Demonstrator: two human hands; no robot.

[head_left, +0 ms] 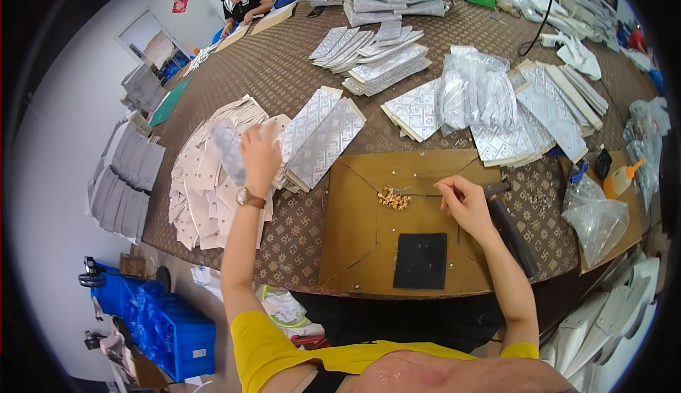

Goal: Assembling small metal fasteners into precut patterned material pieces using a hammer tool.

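My left hand [261, 155], smeared by motion, is over a wide pile of cream pieces with small studs [202, 205]. Beside its fingers is a blurred greyish patterned piece [228, 153]; whether I grip it cannot be seen. Silver-patterned flat pieces [323, 137] lie just right of that hand. My right hand [464, 207] is above a brown board [355, 251] with its fingertips pinched together; what is between them is too small to name. Left of the fingertips are a thin dark line and a heap of small gold-coloured metal bits [394, 198]. A black square pad [421, 261] lies nearer me.
A hammer [512, 237] lies along the board's right side. Stacks of silver-patterned pieces [386, 59] and clear plastic bags [479, 91] cover the far table. At right is an orange-tipped bottle [621, 179]. Blue crates [191, 340] stand below left. Another person [245, 3] works far left.
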